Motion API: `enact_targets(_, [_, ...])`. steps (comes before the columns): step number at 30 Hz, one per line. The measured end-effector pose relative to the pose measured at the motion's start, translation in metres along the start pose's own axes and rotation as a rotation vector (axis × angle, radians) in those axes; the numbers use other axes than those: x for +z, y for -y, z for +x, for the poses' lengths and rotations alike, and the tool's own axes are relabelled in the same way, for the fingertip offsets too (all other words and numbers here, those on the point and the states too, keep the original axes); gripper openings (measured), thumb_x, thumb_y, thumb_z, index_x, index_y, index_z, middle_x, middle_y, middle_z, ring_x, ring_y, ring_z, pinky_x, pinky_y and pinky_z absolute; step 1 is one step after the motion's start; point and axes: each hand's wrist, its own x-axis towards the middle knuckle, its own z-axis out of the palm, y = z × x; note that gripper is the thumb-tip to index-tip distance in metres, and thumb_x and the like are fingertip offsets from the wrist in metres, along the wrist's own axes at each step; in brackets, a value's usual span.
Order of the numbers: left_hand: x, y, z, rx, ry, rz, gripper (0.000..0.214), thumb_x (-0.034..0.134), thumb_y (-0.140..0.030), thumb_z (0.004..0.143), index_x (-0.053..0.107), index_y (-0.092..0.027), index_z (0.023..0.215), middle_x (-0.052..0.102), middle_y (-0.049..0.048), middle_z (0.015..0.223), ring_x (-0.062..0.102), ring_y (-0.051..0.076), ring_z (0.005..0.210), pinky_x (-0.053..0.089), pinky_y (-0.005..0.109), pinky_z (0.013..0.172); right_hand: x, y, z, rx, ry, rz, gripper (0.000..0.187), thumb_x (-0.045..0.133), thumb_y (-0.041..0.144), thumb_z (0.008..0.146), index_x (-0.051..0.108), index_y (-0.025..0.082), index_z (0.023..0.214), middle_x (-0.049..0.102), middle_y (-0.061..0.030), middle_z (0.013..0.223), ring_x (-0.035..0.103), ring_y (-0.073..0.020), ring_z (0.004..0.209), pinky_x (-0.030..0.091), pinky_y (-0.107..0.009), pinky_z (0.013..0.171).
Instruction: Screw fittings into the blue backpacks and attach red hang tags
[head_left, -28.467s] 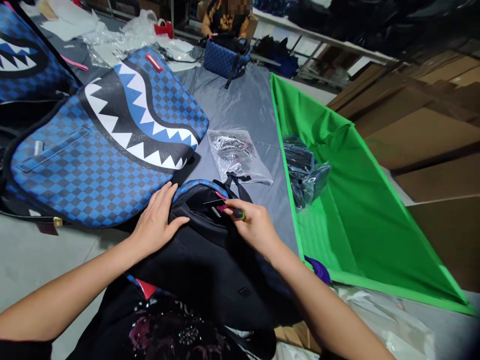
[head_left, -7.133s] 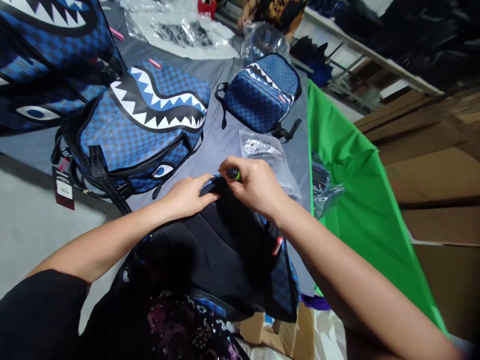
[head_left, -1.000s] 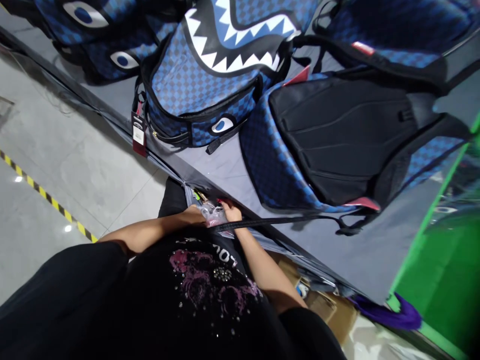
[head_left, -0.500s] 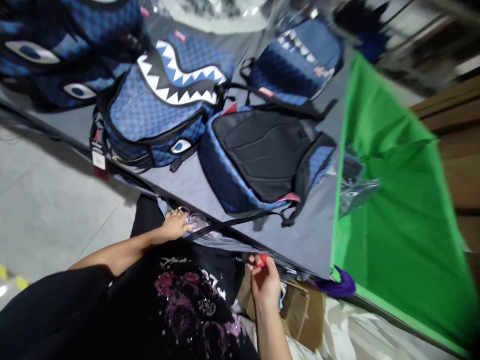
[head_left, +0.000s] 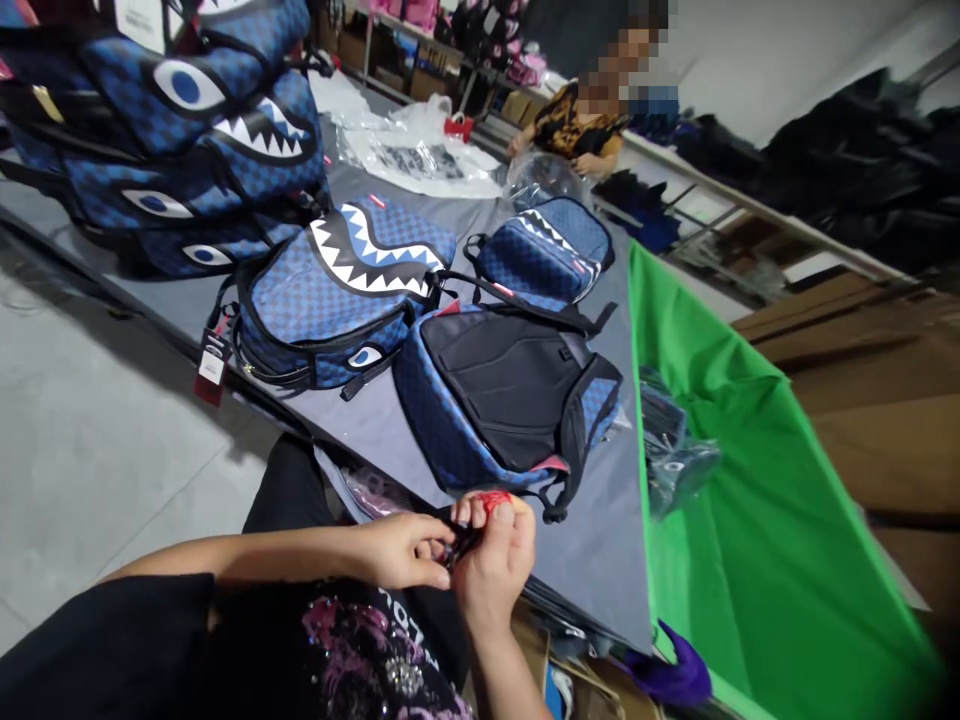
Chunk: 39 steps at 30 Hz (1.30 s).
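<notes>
At the table's front edge my two hands meet. My left hand (head_left: 409,550) is closed, its thumb and fingers pinching a dark strap end (head_left: 463,542) between the hands. My right hand (head_left: 495,550) is closed round a small red-handled tool (head_left: 495,500), mostly hidden by the fingers, and presses against the same dark piece. Just beyond lies a blue checkered backpack (head_left: 502,385), black padded back upward; its strap runs toward my right hand. To its left, another backpack (head_left: 345,290) with a shark-mouth print lies face up, a dark red tag (head_left: 211,366) hanging from it.
Stacked shark-print backpacks (head_left: 187,150) rise at the left. A smaller backpack (head_left: 547,250) lies farther back, near clear plastic bags (head_left: 420,160). A green fabric bin (head_left: 735,500) adjoins the table's right side, with bagged items inside. A person (head_left: 577,130) stands behind the table.
My left hand has moved right from the table edge to meet my right hand, which has risen slightly. The view has tilted up, bringing the person and shelves into sight.
</notes>
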Motion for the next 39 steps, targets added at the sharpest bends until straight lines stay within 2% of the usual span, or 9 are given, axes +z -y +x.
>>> enact_targets(4, [-0.026, -0.031, 0.003, 0.047, 0.032, 0.151, 0.031, 0.074, -0.041, 0.075, 0.055, -0.017, 0.078, 0.052, -0.0059, 0.064, 0.048, 0.009, 0.061, 0.036, 0.021, 0.057, -0.003, 0.013, 0.028, -0.150, 0.031, -0.189, 0.007, 0.047, 0.027, 0.100, 0.052, 0.023, 0.101, 0.054, 0.0022, 0.080, 0.060, -0.0127, 0.073, 0.054, -0.032, 0.071])
enact_targets(6, [-0.044, -0.047, 0.002, 0.025, -0.022, 0.230, 0.030, 0.070, -0.040, 0.078, 0.051, -0.017, 0.073, 0.048, -0.0066, 0.061, 0.044, 0.008, 0.058, 0.031, 0.020, 0.053, -0.009, 0.024, 0.042, -0.427, 0.081, -0.499, 0.038, 0.055, 0.019, 0.094, 0.047, 0.024, 0.130, 0.059, -0.0101, 0.118, 0.061, -0.0225, 0.110, 0.051, -0.046, 0.093])
enact_targets(10, [-0.071, -0.069, 0.002, 0.058, -0.119, 0.344, 0.022, 0.065, -0.035, 0.080, 0.053, -0.017, 0.076, 0.051, -0.0060, 0.064, 0.044, 0.008, 0.060, 0.030, 0.020, 0.052, -0.006, 0.042, 0.065, -0.868, 0.666, -1.153, 0.063, 0.051, 0.009, 0.088, 0.037, 0.020, 0.148, 0.045, -0.0174, 0.148, 0.036, -0.0358, 0.141, 0.022, -0.066, 0.114])
enact_targets(13, [-0.087, -0.079, 0.005, 0.120, 0.006, 0.298, 0.022, 0.061, -0.036, 0.083, 0.054, -0.016, 0.076, 0.056, -0.0038, 0.067, 0.048, 0.009, 0.062, 0.036, 0.020, 0.055, 0.005, 0.038, 0.082, -0.956, 0.922, -1.336, 0.046, 0.045, 0.008, 0.090, 0.050, 0.011, 0.136, 0.067, -0.0151, 0.113, 0.057, -0.0306, 0.112, 0.041, -0.056, 0.102])
enact_targets(16, [-0.116, -0.093, 0.017, 0.245, -0.070, 0.194, 0.031, 0.048, -0.042, 0.092, 0.060, -0.016, 0.081, 0.064, 0.0013, 0.073, 0.057, 0.011, 0.066, 0.045, 0.021, 0.061, 0.010, 0.028, 0.105, -0.918, 0.878, -1.294, 0.039, 0.042, 0.008, 0.092, 0.052, 0.008, 0.130, 0.066, -0.0112, 0.089, 0.058, -0.0230, 0.082, 0.053, -0.038, 0.075])
enact_targets(20, [-0.169, -0.117, 0.060, 0.465, -0.773, 0.191, 0.025, 0.047, -0.030, 0.092, 0.066, -0.019, 0.105, 0.072, 0.0061, 0.097, 0.067, 0.015, 0.085, 0.051, 0.025, 0.072, 0.013, 0.018, 0.135, -0.756, 0.752, -1.168, 0.035, 0.042, 0.007, 0.093, 0.051, 0.014, 0.126, 0.066, -0.0095, 0.092, 0.062, -0.0190, 0.082, 0.054, -0.031, 0.071])
enact_targets(22, [-0.187, -0.126, 0.087, 0.426, -0.936, 0.346, 0.023, 0.047, -0.022, 0.091, 0.068, -0.019, 0.100, 0.073, 0.0068, 0.101, 0.068, 0.017, 0.090, 0.051, 0.029, 0.080, 0.016, 0.015, 0.144, -0.740, 0.731, -1.148, 0.032, 0.043, 0.008, 0.094, 0.052, 0.015, 0.124, 0.067, -0.0087, 0.092, 0.064, -0.0184, 0.081, 0.055, -0.030, 0.072])
enact_targets(30, [-0.181, -0.128, 0.130, 0.269, -1.110, 0.669, 0.004, 0.069, -0.024, 0.083, 0.069, -0.020, 0.083, 0.071, 0.0046, 0.092, 0.064, 0.020, 0.082, 0.046, 0.032, 0.077, 0.016, 0.004, 0.145, -0.743, 0.742, -1.099, 0.029, 0.045, 0.007, 0.093, 0.055, 0.014, 0.120, 0.067, -0.0092, 0.090, 0.064, -0.0189, 0.079, 0.055, -0.030, 0.071])
enact_targets(39, [-0.186, -0.114, 0.132, 0.552, -1.108, 0.341, 0.012, 0.057, -0.015, 0.087, 0.054, -0.019, 0.076, 0.064, -0.0017, 0.071, 0.059, 0.012, 0.067, 0.044, 0.024, 0.067, 0.019, 0.014, 0.154, -0.597, 0.698, -1.065, 0.027, 0.044, 0.017, 0.098, 0.059, 0.017, 0.120, 0.073, -0.0068, 0.094, 0.070, -0.0160, 0.081, 0.056, -0.026, 0.074])
